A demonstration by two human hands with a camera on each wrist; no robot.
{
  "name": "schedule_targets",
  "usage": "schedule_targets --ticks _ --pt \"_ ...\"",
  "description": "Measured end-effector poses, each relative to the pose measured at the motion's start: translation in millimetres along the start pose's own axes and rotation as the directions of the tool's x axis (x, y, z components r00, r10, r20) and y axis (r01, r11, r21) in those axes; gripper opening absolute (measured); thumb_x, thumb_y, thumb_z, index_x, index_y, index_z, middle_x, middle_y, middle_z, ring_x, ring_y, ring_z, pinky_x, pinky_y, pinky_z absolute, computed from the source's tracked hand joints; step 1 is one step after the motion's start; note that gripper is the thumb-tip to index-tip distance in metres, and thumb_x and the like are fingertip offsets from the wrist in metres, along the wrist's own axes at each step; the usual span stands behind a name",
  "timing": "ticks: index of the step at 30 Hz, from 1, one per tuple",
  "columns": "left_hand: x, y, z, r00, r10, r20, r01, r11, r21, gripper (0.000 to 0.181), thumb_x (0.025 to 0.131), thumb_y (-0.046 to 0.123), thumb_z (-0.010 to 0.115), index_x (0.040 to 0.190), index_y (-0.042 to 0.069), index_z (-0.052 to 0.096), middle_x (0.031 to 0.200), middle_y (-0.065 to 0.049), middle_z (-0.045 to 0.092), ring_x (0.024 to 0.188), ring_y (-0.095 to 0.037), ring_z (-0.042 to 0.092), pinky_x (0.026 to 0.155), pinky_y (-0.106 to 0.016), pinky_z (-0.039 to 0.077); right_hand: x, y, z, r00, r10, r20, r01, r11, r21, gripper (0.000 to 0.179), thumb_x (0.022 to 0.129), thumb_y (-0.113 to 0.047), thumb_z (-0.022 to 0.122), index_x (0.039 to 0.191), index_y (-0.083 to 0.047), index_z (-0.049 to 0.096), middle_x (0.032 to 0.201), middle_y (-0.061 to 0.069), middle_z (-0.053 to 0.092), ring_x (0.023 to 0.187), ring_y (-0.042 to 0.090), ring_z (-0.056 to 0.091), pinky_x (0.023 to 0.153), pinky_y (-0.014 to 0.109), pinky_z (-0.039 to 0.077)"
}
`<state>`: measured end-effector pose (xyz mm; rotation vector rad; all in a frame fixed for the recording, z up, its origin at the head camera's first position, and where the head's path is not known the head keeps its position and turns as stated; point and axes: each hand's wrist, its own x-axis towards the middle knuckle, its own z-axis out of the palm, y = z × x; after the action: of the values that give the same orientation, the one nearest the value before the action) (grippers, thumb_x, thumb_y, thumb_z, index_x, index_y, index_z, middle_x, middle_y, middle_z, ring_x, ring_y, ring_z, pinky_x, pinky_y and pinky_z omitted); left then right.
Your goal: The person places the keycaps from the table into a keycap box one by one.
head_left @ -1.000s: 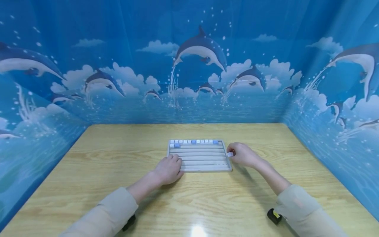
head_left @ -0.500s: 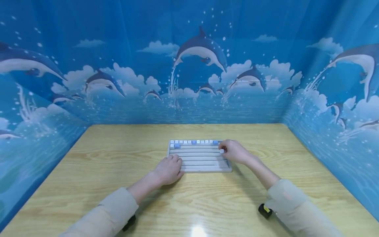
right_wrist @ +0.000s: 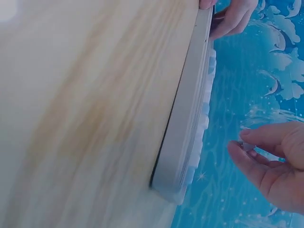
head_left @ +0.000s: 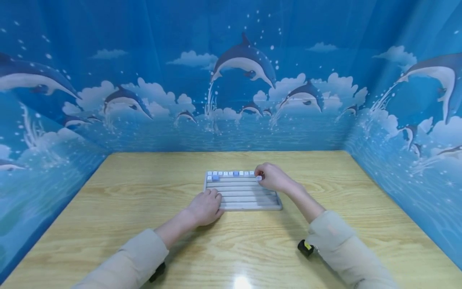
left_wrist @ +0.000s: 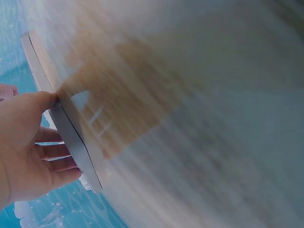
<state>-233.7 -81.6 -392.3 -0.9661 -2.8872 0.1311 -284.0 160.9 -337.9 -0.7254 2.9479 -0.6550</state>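
Observation:
A shallow white tray [head_left: 240, 193] with raised horizontal rails lies on the table. White and blue keycaps [head_left: 231, 174] fill much of its back row, and a white one and a wider blue keycap [head_left: 215, 178] begin the second row. My left hand [head_left: 205, 206] holds the front left part of the tray; in the left wrist view its thumb [left_wrist: 45, 99] presses the front edge while the fingers reach over the top. Above the right part of the tray, my right hand [head_left: 274, 178] pinches a small pale keycap [head_left: 259, 178] between thumb and fingertips, hiding the back row's right end.
Wood-grain table [head_left: 144, 172] surface surrounds the tray. A blue curtain [head_left: 162, 132] printed with dolphins stands behind and on both sides. Black wrist devices [head_left: 306, 247] hang under both sleeves.
With the keycap in its pinch, my right hand has moved left from beside the tray's right edge to over its back rows. The left hand has stayed in place.

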Motion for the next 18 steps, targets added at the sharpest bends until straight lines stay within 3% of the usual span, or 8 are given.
schedule_targets --ticks 7,18 --pt "-0.9 0.6 -2.3 1.0 0.003 -0.01 -0.003 1.0 -0.016 0.037 0.091 0.034 0.056 0.101 -0.002 0.058 0.09 -0.011 0.051 0.083 -0.023 0.05 0.073 -0.036 0.046 17.0 -15 4 0.998 -0.055 -0.001 0.055 0.998 -0.033 0.019 0.081 0.002 0.062 0.1 0.003 0.064 0.089 0.01 0.06 0.08 0.019 0.053 0.07 0.032 0.046" --pt "-0.8 0.0 0.1 0.998 0.017 -0.059 -0.018 1.0 -0.012 0.037 0.088 0.034 0.059 0.097 -0.003 0.058 0.087 -0.012 0.051 0.081 -0.025 0.052 0.072 -0.037 0.047 41.3 -33 16 0.998 -0.057 0.031 0.058 0.998 -0.029 0.022 0.08 0.003 0.063 0.102 0.001 0.065 0.091 0.008 0.062 0.083 0.019 0.055 0.073 0.032 0.047"
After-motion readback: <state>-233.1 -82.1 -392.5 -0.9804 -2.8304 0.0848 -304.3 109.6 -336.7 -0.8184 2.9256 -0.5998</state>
